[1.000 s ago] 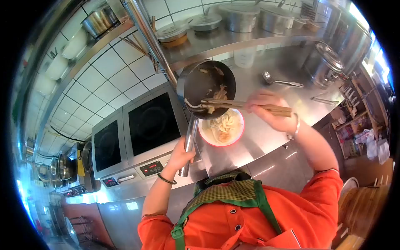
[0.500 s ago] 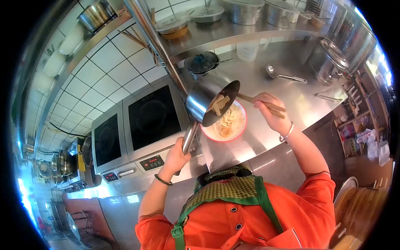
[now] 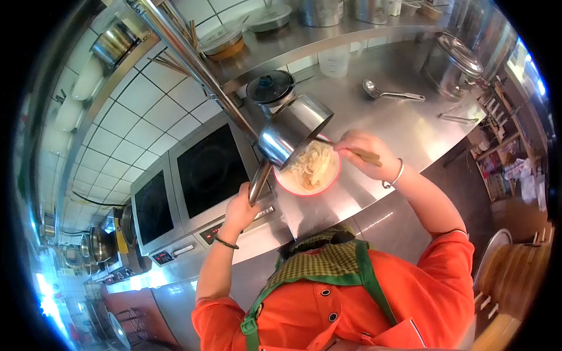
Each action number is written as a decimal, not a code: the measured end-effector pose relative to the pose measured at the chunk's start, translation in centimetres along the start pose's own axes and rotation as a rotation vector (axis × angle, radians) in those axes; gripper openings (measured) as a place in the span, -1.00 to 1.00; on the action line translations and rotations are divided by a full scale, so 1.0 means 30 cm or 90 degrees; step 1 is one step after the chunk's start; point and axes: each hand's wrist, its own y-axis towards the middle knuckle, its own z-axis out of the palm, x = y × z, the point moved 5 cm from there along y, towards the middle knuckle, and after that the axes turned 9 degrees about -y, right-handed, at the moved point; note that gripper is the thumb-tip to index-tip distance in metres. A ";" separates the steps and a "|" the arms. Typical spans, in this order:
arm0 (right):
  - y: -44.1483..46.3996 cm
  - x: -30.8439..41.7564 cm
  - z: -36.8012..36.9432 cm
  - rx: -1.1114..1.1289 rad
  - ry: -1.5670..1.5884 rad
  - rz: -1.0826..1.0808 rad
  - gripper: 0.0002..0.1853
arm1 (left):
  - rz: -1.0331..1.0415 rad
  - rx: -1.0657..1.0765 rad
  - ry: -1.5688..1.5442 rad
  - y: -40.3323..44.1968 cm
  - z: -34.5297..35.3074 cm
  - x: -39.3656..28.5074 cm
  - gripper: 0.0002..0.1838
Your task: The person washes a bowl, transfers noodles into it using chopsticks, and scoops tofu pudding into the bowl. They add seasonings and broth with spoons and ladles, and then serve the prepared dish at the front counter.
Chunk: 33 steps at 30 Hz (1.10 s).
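Note:
My left hand [image 3: 239, 210] is wrapped around the handle of a steel saucepan [image 3: 293, 127]. The saucepan is tipped on its side, its mouth facing right and down over a white bowl with a red rim [image 3: 291, 186]. Pale noodles and flat strips [image 3: 315, 169] fill the bowl. My right hand [image 3: 370, 153] grips a pair of wooden chopsticks [image 3: 367, 156], whose tips point left toward the pan's mouth, just above the bowl. The pan's inside is dark and mostly hidden.
Left of the bowl is a two-plate induction cooker [image 3: 212, 164]. Behind the pan stands a dark-lidded pot [image 3: 270, 89]. A ladle [image 3: 389, 92], tongs [image 3: 458, 119] and a large lidded steel pot [image 3: 453, 64] are at the right. A steel post [image 3: 193, 64] rises close by the pan.
Strips that showed in the pan's mouth now lie in the bowl on the noodles. My right hand and the chopsticks have shifted slightly left. The camera view has turned a little.

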 end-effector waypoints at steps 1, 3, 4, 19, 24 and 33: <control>-0.012 0.005 -0.006 -0.003 -0.001 -0.001 -0.91 | 0.016 -0.017 0.020 0.003 -0.010 0.004 -0.41; -0.052 0.010 -0.010 0.045 0.061 0.048 -0.92 | 0.031 -0.034 0.008 -0.001 -0.025 -0.014 -0.44; -0.046 0.009 -0.013 0.047 0.062 0.050 -0.92 | 0.016 -0.021 -0.024 0.001 -0.031 -0.018 -0.45; -0.145 -0.040 0.036 -0.050 0.176 0.341 -0.90 | -0.204 0.027 -0.483 -0.325 -0.061 0.077 -0.64; -0.127 -0.011 0.064 -0.059 0.216 0.366 -0.84 | -0.203 0.002 -0.606 -0.409 -0.044 0.157 -0.65; 0.000 0.159 -0.026 0.040 0.026 0.231 -0.91 | -0.266 -0.069 -0.894 -0.425 0.017 0.301 -0.65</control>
